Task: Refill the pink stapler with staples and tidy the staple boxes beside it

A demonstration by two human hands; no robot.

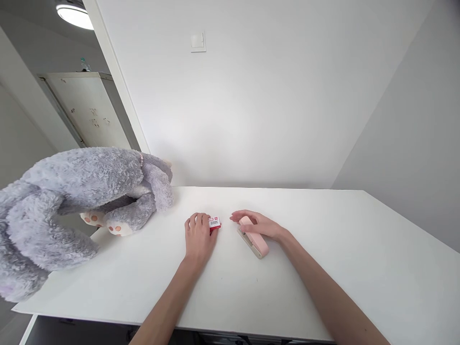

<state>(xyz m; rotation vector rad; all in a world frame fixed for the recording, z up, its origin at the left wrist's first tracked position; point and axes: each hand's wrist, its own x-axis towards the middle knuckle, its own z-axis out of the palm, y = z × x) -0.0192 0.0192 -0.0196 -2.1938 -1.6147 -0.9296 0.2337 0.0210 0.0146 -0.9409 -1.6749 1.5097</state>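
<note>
My left hand (199, 238) lies on the white table (323, 268) with its fingers curled over a small red and white box (214, 223), gripping it against the tabletop. Just to the right, my right hand (259, 225) rests on a pink stapler (254, 239) that lies flat on the table, fingers closed over its far end. The two hands are a short gap apart near the middle of the table.
A large grey plush toy (82, 191) with pink paw pads lies over the table's left edge. A white wall rises behind the table, a grey wall to the right. A pale cabinet (86, 108) stands beyond the doorway at the left.
</note>
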